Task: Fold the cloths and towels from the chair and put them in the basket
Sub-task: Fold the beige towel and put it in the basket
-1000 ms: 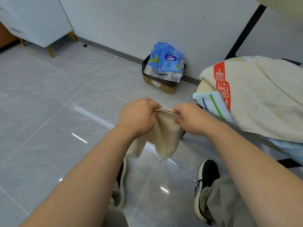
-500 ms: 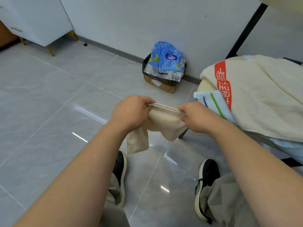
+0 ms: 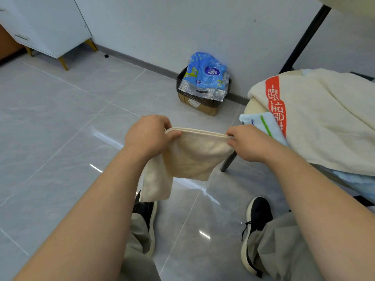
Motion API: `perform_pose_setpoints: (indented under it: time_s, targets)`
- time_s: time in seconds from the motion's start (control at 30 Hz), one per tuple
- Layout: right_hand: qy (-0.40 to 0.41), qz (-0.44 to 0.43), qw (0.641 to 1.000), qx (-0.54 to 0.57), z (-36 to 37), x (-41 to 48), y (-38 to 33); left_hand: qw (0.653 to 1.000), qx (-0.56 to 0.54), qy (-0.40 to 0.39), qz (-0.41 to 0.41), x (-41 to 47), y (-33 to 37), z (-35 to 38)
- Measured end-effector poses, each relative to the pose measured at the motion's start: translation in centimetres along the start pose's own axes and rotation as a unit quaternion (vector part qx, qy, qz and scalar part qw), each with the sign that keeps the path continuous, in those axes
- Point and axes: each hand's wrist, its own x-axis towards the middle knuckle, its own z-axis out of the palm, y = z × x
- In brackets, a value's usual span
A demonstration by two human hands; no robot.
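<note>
A small beige cloth [image 3: 190,157] hangs in the air above the floor, its top edge stretched flat between my hands. My left hand [image 3: 148,136] pinches the left end of that edge; my right hand [image 3: 247,142] pinches the right end. One loose flap of the cloth droops lower on the left. On the chair [image 3: 250,105] at the right lie a large cream towel with a red printed band [image 3: 324,118] and a pale blue towel with green and blue stripes [image 3: 261,124]. No basket is in view.
A cardboard box [image 3: 199,104] with a blue plastic package [image 3: 207,76] stands against the wall ahead. A white cabinet on gold legs [image 3: 46,27] is at the far left. A black slanted pole [image 3: 304,37] rises behind the chair. My feet stand on grey tiles.
My hands have drawn apart, pulling the cloth's top edge from a bunched fold into a straight, taut line. The cloth hangs wider now.
</note>
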Motion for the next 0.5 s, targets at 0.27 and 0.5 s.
perform_pose_setpoints:
  time_s: [0.27,0.5]
  targets:
    - [0.017,0.015,0.997,-0.075,0.1,0.2,2.8,0.998,-0.042,0.016,-0.053,-0.1,-3.3,-2.3]
    - [0.011,0.012,0.996,-0.084,1.0,-1.3,4.3,0.997,-0.044,-0.059,-0.038,-1.5,-5.0,-2.9]
